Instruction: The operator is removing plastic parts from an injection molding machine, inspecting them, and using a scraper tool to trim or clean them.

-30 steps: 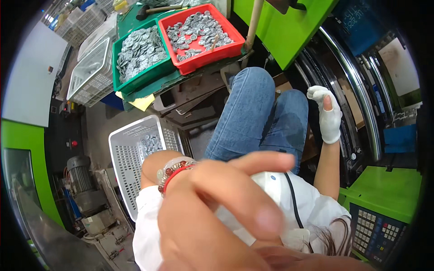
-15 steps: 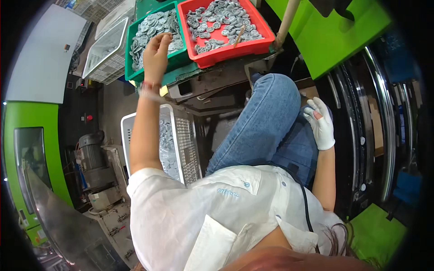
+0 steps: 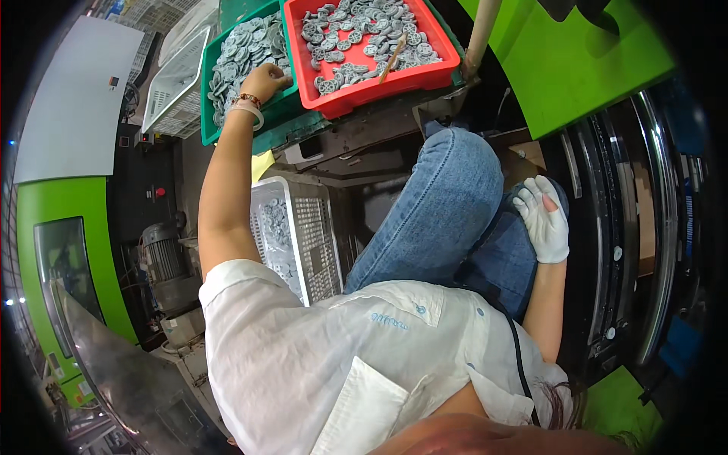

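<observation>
My left hand (image 3: 263,83), bare and with bracelets at the wrist, is down at the near right part of a green bin (image 3: 208,114) heaped with flat grey round pieces (image 3: 241,57). Its fingers are bent together against the pieces; what is between them, if anything, is hidden. Beside that bin stands a red tray (image 3: 334,106) with small grey wheel-like parts (image 3: 355,36) and a thin brown stick (image 3: 393,58) lying across them. My right hand (image 3: 543,220), in a white glove with the thumb tip bare, rests by my thigh. Its fingers are loosely stretched and it holds nothing.
Below my left arm a white perforated crate (image 3: 312,235) holds more grey parts in clear plastic. Another white basket (image 3: 171,98) stands left of the green bin. Green machine panels (image 3: 561,76) and metal rails (image 3: 661,227) lie to the right; a motor (image 3: 163,250) is at left.
My left hand has come down from above the green bin onto the pieces, fingers bent. My right hand stays by my thigh. The whole view has shifted slightly.
</observation>
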A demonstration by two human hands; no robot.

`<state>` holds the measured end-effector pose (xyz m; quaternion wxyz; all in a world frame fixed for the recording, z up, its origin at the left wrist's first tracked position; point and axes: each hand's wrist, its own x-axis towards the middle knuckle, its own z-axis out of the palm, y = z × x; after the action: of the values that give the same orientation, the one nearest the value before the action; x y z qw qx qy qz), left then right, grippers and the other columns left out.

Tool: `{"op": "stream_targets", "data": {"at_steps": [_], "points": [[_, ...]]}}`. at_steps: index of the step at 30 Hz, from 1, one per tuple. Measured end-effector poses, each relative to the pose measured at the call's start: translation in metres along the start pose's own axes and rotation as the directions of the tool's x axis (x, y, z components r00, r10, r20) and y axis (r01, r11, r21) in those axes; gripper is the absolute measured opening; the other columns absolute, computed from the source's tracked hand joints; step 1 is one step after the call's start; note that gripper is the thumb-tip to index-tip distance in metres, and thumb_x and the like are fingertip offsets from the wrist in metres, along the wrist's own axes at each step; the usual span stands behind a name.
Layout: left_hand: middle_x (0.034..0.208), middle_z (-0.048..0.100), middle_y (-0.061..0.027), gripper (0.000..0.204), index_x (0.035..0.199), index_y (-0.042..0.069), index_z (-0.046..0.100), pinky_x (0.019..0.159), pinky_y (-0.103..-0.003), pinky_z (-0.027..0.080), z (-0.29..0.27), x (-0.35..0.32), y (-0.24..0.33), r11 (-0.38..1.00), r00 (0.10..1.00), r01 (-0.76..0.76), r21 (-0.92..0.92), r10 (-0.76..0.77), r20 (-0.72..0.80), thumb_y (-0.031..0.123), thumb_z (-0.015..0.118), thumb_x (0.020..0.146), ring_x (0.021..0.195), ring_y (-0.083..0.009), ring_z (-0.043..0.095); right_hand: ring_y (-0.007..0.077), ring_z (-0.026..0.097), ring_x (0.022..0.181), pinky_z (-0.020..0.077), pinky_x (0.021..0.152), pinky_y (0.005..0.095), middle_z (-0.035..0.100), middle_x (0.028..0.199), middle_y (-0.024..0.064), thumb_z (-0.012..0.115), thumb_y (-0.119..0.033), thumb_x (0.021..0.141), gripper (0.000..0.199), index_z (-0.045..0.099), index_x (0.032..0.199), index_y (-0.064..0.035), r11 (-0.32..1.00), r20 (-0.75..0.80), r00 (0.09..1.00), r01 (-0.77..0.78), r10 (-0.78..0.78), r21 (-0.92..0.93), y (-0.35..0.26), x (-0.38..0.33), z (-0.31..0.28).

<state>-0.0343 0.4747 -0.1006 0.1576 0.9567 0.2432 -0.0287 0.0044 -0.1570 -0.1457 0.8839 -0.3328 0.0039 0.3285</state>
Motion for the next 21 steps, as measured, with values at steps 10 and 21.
{"op": "stream_targets", "data": {"at_steps": [10,21], "points": [[0.098,0.068,-0.0137,0.046,0.116,0.008,0.063,0.076,-0.032,0.052,0.011,0.007,0.003,0.991,0.989,-0.129,-0.021,0.127,-0.071,0.020,0.068,0.073,0.085,-0.0214,0.067,0.0261,0.059,0.106,0.0472,0.096,0.0403,0.058,0.120,0.0159,0.047,-0.010,0.096,0.032,0.051,0.126,-0.0004,1.000,0.033,0.999,0.006,-0.006,-0.009,0.000,-0.003,-0.002],[0.096,0.066,-0.0043,0.025,0.103,0.006,0.066,0.064,-0.028,0.050,-0.004,-0.012,-0.023,0.682,0.956,0.021,-0.731,-0.228,-0.186,0.015,0.071,0.081,0.074,-0.0123,0.059,0.0254,0.057,0.108,0.0461,0.097,0.0397,0.056,0.123,0.0152,0.047,-0.013,0.096,0.035,0.049,0.129,-0.0010,0.999,0.048,0.999,0.003,-0.001,-0.047,0.000,-0.003,-0.007]]}}
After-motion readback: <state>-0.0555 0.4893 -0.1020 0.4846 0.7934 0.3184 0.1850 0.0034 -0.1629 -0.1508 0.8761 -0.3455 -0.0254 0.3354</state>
